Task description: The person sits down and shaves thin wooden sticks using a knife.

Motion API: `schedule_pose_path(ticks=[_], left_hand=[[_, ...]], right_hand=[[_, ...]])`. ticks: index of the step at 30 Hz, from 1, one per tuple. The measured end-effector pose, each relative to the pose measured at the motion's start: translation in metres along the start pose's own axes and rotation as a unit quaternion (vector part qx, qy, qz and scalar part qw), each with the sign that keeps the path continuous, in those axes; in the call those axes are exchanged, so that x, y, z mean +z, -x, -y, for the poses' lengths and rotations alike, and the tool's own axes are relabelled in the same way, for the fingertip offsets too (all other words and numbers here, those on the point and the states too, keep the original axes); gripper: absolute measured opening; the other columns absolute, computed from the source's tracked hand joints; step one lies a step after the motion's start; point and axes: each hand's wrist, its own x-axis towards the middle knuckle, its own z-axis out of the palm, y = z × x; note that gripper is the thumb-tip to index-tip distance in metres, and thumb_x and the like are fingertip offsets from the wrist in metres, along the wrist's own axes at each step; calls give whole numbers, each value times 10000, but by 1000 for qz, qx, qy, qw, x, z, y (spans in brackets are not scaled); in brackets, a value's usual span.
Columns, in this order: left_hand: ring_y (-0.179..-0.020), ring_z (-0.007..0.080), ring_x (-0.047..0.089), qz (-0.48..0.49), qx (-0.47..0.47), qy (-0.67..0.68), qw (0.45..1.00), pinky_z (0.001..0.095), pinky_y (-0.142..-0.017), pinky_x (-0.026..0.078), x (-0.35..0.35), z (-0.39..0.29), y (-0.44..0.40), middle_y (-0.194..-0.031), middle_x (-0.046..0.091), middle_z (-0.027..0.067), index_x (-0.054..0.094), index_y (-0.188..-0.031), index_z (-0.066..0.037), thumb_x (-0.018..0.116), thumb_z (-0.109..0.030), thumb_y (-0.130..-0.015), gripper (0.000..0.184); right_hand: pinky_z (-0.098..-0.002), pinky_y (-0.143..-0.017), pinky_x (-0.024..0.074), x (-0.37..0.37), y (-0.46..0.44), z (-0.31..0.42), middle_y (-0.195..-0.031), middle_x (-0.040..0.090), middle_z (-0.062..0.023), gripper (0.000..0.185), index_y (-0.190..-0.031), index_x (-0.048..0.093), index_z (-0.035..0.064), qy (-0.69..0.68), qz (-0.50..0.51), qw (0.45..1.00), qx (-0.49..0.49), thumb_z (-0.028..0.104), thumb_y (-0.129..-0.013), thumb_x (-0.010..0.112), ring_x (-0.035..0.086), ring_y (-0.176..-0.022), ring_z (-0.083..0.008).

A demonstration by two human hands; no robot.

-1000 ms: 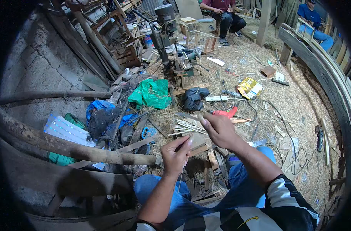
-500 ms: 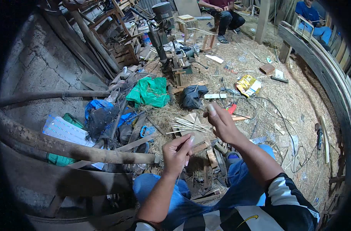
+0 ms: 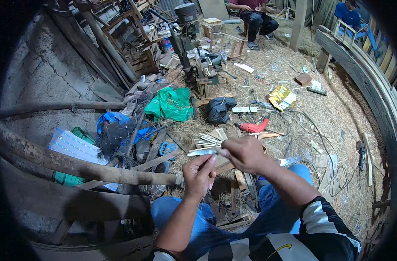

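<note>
My right hand (image 3: 247,153) is closed around a knife, its fingers hiding the handle. The knife's pale blade (image 3: 202,152) points left, just above my left fingertips. My left hand (image 3: 200,175) is closed in a pinch on a thin strip (image 3: 202,201), part of which shows below the palm. Whether the blade touches the strip, I cannot tell. Behind my hands, a bundle of thin pale sticks (image 3: 207,140) lies on a board on the ground. A red power drill (image 3: 253,126) rests just beyond my right hand.
A bamboo pole (image 3: 89,167) crosses at left, near a green plastic bag (image 3: 168,104) and a black bag (image 3: 219,109). A drill press (image 3: 185,39) stands ahead. Cables and a yellow packet (image 3: 281,97) lie at right. Two people sit at the back.
My right hand has come down and left to my left fingertips, bringing the knife blade into clear view. More of the red drill is uncovered. My left hand stays almost still.
</note>
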Motion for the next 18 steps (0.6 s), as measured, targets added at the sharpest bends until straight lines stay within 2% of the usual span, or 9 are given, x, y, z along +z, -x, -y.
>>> schedule_pose_path(ticks=[1,2,6,10,13,18], left_hand=[[-375,59,433,-1,0,-2,1000,216,-341,308,0,-1,-1,-609,585,36,710,-1095,5,680,-140,-945,211],[-371,61,429,-1,-7,6,1000,218,-340,310,0,-2,-2,-607,584,37,709,-1093,6,677,-141,-947,209],[-362,58,414,-7,-34,39,999,212,-330,304,-1,-2,-7,-593,569,31,708,-1086,11,661,-146,-957,208],[-357,48,395,6,-61,86,994,208,-318,289,1,-6,-4,-579,541,11,705,-1090,15,648,-140,-963,209],[-352,45,381,17,-56,58,997,208,-315,289,2,-4,-3,-577,531,5,703,-1091,22,641,-133,-965,209],[-349,41,368,4,-60,57,997,207,-317,289,7,-8,-3,-577,531,3,703,-1086,31,639,-131,-966,212]], right_hand=[[-446,-522,436,2,2,3,-718,585,-104,213,-882,607,109,-6,13,1000,-22,303,-966,584,603,-618,-342],[-448,-518,440,2,1,1,-723,596,-95,211,-887,607,109,28,17,999,-12,304,-964,588,613,-615,-330],[-451,-517,445,12,0,-4,-724,596,-96,204,-910,613,114,29,17,999,29,314,-948,610,617,-614,-327],[-454,-517,445,6,-1,-2,-727,599,-101,201,-896,609,114,39,16,999,2,307,-953,606,613,-621,-344],[-478,-505,460,-3,-8,-13,-710,608,-100,231,-856,567,111,69,-24,994,77,320,-952,585,622,-616,-359],[-485,-508,454,6,0,-3,-729,634,-99,257,-847,583,114,42,-6,998,39,343,-962,564,632,-631,-354]])
